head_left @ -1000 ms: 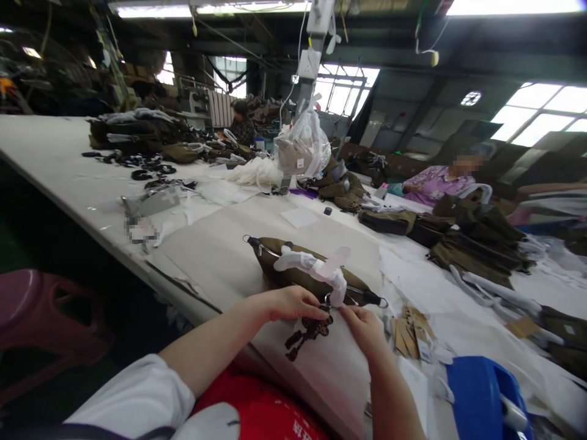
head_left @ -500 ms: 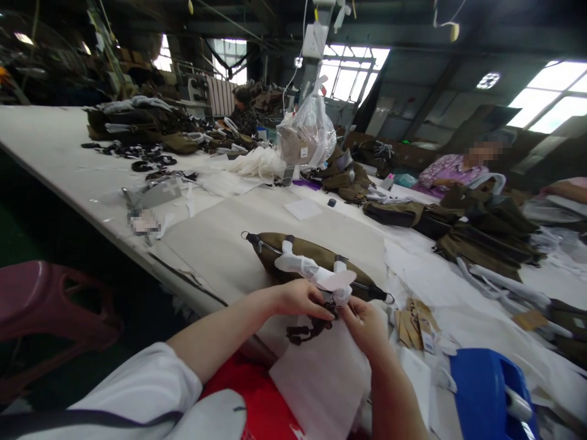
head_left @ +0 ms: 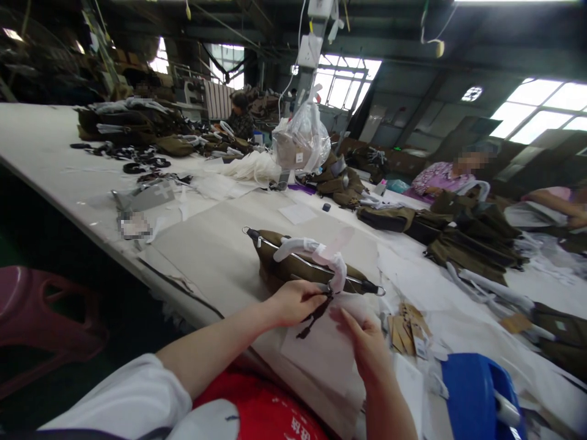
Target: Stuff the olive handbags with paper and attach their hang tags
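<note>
An olive-brown handbag (head_left: 275,260) with black corners, a metal zip and end rings sits upright on the table in front of me. White wrapping (head_left: 337,269) covers its raised handle, and a pale pinkish tag or flap stands up from it. My left hand (head_left: 293,302) pinches a dark cord strap (head_left: 312,321) at the near foot of the handle; the strap's loose end dangles below. Just right of it is my right hand (head_left: 367,345), its thumb pointing at the strap beside thin white material. The other right-hand fingers are blurred or hidden.
Brown paper tags (head_left: 408,330) and a blue plastic holder (head_left: 472,391) lie to the right. More olive bags (head_left: 477,238) are piled beyond, near a person in purple (head_left: 443,177). A plastic-wrapped bag (head_left: 300,143) hangs at a post. A maroon stool (head_left: 41,311) stands left.
The bunched dark strap now hangs down from my left hand. My right hand has drawn away from the handle foot, down and to the right. The handle stands more upright, and the bag's zip shows more.
</note>
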A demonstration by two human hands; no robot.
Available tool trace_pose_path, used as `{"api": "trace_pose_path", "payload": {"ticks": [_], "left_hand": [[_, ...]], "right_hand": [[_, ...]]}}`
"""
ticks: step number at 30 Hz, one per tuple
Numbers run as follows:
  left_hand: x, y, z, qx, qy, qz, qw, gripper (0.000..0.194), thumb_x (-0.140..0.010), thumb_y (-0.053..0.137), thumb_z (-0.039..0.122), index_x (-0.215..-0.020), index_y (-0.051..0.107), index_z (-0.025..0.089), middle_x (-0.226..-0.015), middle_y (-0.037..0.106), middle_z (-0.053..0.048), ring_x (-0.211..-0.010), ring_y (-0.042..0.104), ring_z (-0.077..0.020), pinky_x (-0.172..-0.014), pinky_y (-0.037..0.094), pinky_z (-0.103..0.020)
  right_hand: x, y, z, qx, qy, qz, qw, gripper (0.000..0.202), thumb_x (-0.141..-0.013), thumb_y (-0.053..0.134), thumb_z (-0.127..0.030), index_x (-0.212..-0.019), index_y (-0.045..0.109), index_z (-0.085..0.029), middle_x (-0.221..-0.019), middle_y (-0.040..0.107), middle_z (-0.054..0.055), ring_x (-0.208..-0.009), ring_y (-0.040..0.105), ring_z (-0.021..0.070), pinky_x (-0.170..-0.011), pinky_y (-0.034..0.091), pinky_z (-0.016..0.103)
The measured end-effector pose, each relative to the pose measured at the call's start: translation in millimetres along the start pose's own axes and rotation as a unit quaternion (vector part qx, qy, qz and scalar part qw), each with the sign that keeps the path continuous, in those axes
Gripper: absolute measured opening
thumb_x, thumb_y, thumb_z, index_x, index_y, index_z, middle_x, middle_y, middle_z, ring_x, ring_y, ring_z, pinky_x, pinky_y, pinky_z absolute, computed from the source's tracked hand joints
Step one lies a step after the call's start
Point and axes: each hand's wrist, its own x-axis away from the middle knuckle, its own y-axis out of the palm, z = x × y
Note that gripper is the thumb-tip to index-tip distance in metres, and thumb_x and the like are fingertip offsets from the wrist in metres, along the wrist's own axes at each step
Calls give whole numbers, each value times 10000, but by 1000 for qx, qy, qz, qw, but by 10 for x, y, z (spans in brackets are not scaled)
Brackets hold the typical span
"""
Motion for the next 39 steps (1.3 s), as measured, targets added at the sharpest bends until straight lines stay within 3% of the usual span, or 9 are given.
{"api": "trace_pose_path", "payload": {"ticks": [4, 10, 14, 17, 21, 27, 33, 35, 39], "left_hand": [[66, -110, 133, -105, 48, 44, 992, 442, -1009, 303, 346, -1075, 709, 183, -1045, 728, -74, -968, 654, -210, -878, 452, -279], [51, -198, 176, -173, 33, 40, 983, 388, -954, 432, 288, -1301, 590, 212, -1087, 722, -102, -985, 670, -263, -934, 453, -361], [53, -84, 129, 23, -52, 99, 993, 532, -796, 696, 322, -1285, 546, 174, -901, 727, -68, -835, 674, -231, -810, 492, -328], [91, 79, 57, 227, -123, 60, 964, 535, -695, 794, 406, -1111, 619, 120, -854, 706, -63, -750, 646, -185, -710, 484, -280], [166, 211, 8, 278, -144, 35, 949, 539, -672, 789, 542, -971, 698, 103, -880, 700, -71, -812, 628, -199, -765, 473, -304], [125, 118, -9, 463, -148, -17, 874, 519, -730, 759, 482, -1085, 714, 105, -1100, 719, -122, -1065, 630, -281, -1028, 426, -398], [-12, 115, -226, 530, -276, -71, 798, 542, -780, 647, 577, -1027, 709, 99, -958, 725, -135, -895, 673, -296, -889, 507, -441], [-31, 133, -254, 523, -273, -69, 804, 558, -770, 645, 602, -1025, 712, 110, -979, 725, -136, -900, 671, -297, -873, 515, -435], [-18, 133, -181, 473, -175, -55, 862, 488, -702, 774, 514, -997, 732, 127, -960, 726, -110, -881, 666, -252, -852, 504, -364]], "right_hand": [[-15, 144, 10, -1, 7, 20, 1000, 475, -724, 710, -621, -934, 744, -195, -924, 768, 106, -843, 696, 294, -789, 564, 428], [-2, 230, 18, -22, -2, 14, 1000, 415, -775, 650, -611, -881, 731, -218, -911, 763, 81, -825, 683, 284, -756, 562, 400], [27, 264, 40, -55, 21, -8, 998, 421, -808, 616, -603, -960, 726, -226, -970, 760, 74, -866, 692, 289, -768, 572, 409], [52, 317, 34, -164, 26, -33, 986, 397, -787, 676, -554, -1017, 719, -233, -1019, 754, 62, -919, 695, 275, -804, 575, 396], [61, 357, 46, -240, 34, -5, 970, 328, -699, 780, -511, -846, 731, -222, -824, 755, 31, -743, 692, 211, -687, 573, 312], [50, 278, 153, -166, 9, 21, 986, 368, -742, 736, -545, -913, 748, -219, -934, 765, 50, -872, 699, 246, -786, 567, 353], [116, 171, 123, -19, -17, 49, 998, 431, -682, 787, -549, -873, 734, -166, -826, 762, 76, -758, 700, 251, -684, 563, 342], [145, 155, 75, 22, -14, 63, 998, 442, -647, 804, -559, -820, 727, -160, -737, 746, 74, -627, 673, 233, -576, 546, 330], [188, 159, 15, 57, -36, 92, 993, 451, -627, 806, -566, -809, 726, -161, -670, 724, 62, -515, 634, 212, -482, 519, 318]]}}
